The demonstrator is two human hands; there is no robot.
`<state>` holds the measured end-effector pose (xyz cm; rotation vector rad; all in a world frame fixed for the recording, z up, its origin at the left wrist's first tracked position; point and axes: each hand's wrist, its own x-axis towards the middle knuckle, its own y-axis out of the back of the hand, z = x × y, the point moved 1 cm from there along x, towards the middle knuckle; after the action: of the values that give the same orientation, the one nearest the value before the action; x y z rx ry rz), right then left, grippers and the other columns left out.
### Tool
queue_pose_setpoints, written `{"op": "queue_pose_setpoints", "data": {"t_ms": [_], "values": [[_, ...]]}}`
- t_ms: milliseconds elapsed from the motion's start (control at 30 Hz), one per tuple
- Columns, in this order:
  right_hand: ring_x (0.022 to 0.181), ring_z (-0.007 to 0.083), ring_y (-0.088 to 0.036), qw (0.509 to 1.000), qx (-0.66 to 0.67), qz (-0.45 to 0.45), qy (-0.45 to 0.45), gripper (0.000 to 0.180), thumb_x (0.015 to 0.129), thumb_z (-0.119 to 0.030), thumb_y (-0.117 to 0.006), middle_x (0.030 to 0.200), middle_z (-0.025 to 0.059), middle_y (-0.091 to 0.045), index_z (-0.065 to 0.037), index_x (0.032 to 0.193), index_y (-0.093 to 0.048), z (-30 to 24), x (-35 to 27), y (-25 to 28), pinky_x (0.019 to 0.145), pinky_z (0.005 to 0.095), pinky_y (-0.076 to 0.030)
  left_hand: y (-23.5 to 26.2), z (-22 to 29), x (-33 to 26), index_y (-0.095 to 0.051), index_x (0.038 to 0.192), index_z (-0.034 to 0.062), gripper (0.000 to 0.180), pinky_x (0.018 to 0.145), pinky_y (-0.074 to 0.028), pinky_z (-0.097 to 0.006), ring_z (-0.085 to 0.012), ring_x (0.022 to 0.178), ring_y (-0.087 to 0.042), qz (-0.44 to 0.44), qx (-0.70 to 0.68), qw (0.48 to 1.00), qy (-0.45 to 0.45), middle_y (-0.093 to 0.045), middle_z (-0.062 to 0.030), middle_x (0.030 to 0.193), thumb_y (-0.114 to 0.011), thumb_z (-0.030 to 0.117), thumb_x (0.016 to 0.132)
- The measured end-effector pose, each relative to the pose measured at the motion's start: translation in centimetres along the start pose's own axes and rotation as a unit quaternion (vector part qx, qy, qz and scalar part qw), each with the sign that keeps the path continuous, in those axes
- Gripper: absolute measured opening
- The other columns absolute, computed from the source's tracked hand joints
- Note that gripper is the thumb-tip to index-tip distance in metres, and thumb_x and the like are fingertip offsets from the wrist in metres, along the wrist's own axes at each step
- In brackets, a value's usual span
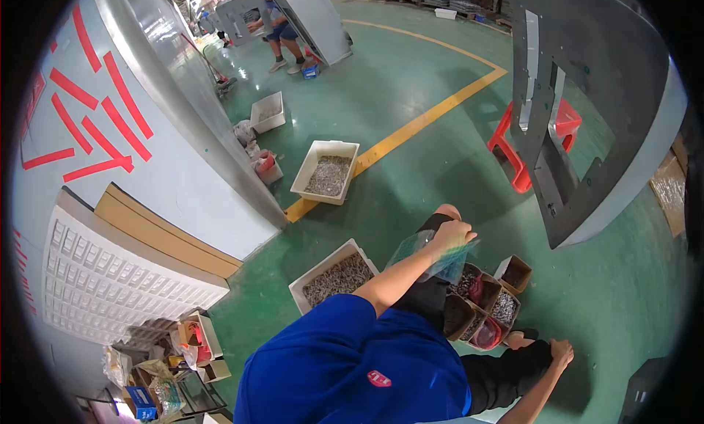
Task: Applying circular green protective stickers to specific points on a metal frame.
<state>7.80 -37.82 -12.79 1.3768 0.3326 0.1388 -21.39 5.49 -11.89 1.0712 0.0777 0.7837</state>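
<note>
Clear, faintly green plastic film (418, 259) lies at about four o'clock in the head view, thin, glossy and crumpled over the black-trousered left thigh. The left hand (455, 235) has its fingers curled, seemingly gripping the film. The right hand (562, 353), farther out at four o'clock, is by the right knee, loosely bent; I cannot tell whether it holds anything. The step in hand looks like one-handed handling of the film; a next move would call for a firm pinch, since it looks slippery. Also toward four o'clock, between the legs, sit open brown cardboard boxes (488, 293) with shiny silvery metal bits (504, 306). A cream rectangular plastic bin (298, 295) of grainy, dull-metallic pieces stands at six; a dark grey sheet-metal panel (623, 42), curved and cut with slots, at two.
</note>
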Motion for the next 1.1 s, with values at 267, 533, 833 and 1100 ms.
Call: {"op": "queue_pose_setpoints", "data": {"t_ms": [267,533,833,1100], "values": [[0.099,0.0399,-0.064,0.999,0.003,-0.036,-0.009,0.048,0.07,-0.04,-0.065,0.103,0.0228,-0.067,0.001,0.096,-0.071,0.2,0.6,-0.5,0.085,0.0476,-0.051,1.1,0.2,-1.4,-0.062,0.069,0.007,0.041,0.056,-0.049,-0.045,-0.0336,0.061,-0.065,-0.005,0.03,0.997,-0.066,-0.063,-0.0143,0.061,-0.052,0.038,0.093],[0.1,0.0393,-0.064,1.0,0.01,-0.027,-0.001,0.048,0.074,-0.043,-0.064,0.104,0.0218,-0.067,-0.002,0.097,-0.071,0.5,0.7,-1.1,0.085,0.0472,-0.051,1.3,0.5,-2.5,-0.059,0.068,0.006,0.034,0.053,-0.046,-0.045,-0.035,0.057,-0.061,-0.016,0.044,0.996,-0.072,-0.059,-0.0156,0.057,-0.057,0.032,0.091],[0.095,0.0375,-0.066,1.0,-0.009,-0.021,0.012,0.046,0.077,-0.046,-0.064,0.098,0.0203,-0.069,-0.004,0.092,-0.072,1.4,0.2,-1.5,0.079,0.0456,-0.053,1.7,1.6,-2.7,-0.062,0.071,0.0076,0.029,0.053,-0.049,-0.046,-0.0348,0.058,-0.063,-0.026,0.034,0.996,-0.077,-0.062,-0.0164,0.06,-0.057,0.029,0.09],[0.099,0.0326,-0.066,1.0,-0.013,-0.019,-0.014,0.043,0.078,-0.043,-0.06,0.103,0.018,-0.069,-0.008,0.098,-0.073,-0.6,-1.2,0.7,0.082,0.0411,-0.054,1.8,1.6,-2.5,-0.062,0.072,0.0072,0.028,0.056,-0.05,-0.048,-0.0359,0.062,-0.064,-0.038,0.061,0.995,-0.075,-0.062,-0.0166,0.062,-0.057,0.029,0.089]]}}
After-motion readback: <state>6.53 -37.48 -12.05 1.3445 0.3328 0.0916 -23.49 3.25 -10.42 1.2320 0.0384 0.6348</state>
